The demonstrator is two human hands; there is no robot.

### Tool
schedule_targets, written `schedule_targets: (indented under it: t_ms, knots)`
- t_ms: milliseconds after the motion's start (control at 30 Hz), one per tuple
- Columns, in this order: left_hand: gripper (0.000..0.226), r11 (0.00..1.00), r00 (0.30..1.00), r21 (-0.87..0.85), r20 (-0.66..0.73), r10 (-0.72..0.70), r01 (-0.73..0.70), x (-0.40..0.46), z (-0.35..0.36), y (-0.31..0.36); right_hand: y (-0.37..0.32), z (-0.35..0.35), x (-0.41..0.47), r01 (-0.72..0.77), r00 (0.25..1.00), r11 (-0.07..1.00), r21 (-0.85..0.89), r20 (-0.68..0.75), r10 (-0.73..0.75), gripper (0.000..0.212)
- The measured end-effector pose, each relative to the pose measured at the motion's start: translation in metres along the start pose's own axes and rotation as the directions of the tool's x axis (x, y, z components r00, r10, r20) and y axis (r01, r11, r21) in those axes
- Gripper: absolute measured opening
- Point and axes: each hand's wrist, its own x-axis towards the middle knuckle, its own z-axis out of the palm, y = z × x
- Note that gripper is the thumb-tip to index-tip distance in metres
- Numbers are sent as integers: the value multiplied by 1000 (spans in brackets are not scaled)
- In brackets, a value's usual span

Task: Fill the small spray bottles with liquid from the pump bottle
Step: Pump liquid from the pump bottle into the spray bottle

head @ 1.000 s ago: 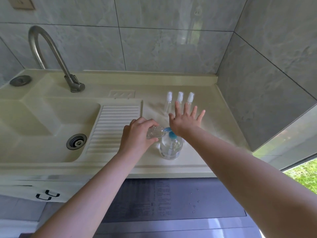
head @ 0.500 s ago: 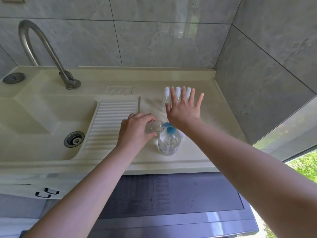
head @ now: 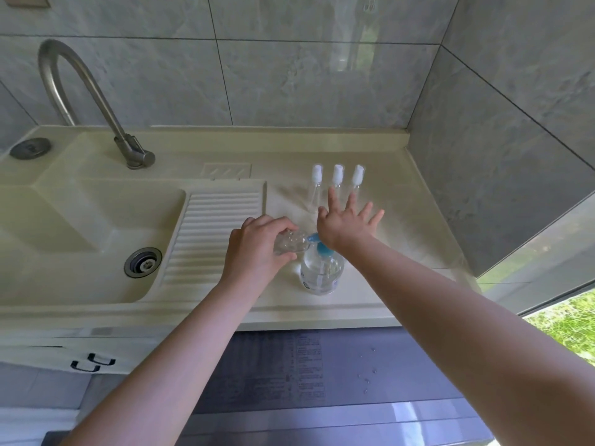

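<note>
We are mid-fill on one bottle, by our reading. Our left hand [head: 257, 249] is closed around a small clear plastic spray bottle [head: 291, 241], cap off as far as we can see, tipped on its side with its mouth toward the blue spout of the round clear pump bottle [head: 322, 272]. Our right hand [head: 346, 223] lies flat on the pump head, fingers spread wide and gripping nothing, the heel of the palm bearing down.

Three more slim clear spray bottles with white caps [head: 336, 180] stand upright in a row at twelve o'clock from the right hand, just beyond its fingertips. They look empty, though their lower halves are partly hidden, so we judge three fills are left after this one. How much liquid the held bottle has taken we cannot tell.

The pump bottle stands on the cream countertop [head: 402, 252], at four o'clock from the left hand and touching the held bottle at the spout. The ribbed drainboard [head: 215, 233] lies at nine o'clock.
</note>
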Motion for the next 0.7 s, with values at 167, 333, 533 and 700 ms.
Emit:
schedule_targets:
  t_ms: [167,333,533,700]
  knots:
    - [44,1000,1000,-6,18,5,-4,0,1,1,2,-5,3,6,998,998,-61,-57,-9,62]
    - [44,1000,1000,-2,7,-3,3,1,0,1,3,2,0,23,999,1000,2,-37,-22,60]
    - [44,1000,1000,-9,9,-5,5,0,-2,-1,4,-8,4,53,994,993,-106,-90,-62,65]
    - [44,1000,1000,-6,18,-7,7,2,-3,0,1,1,3,17,999,999,-28,-39,-18,62]
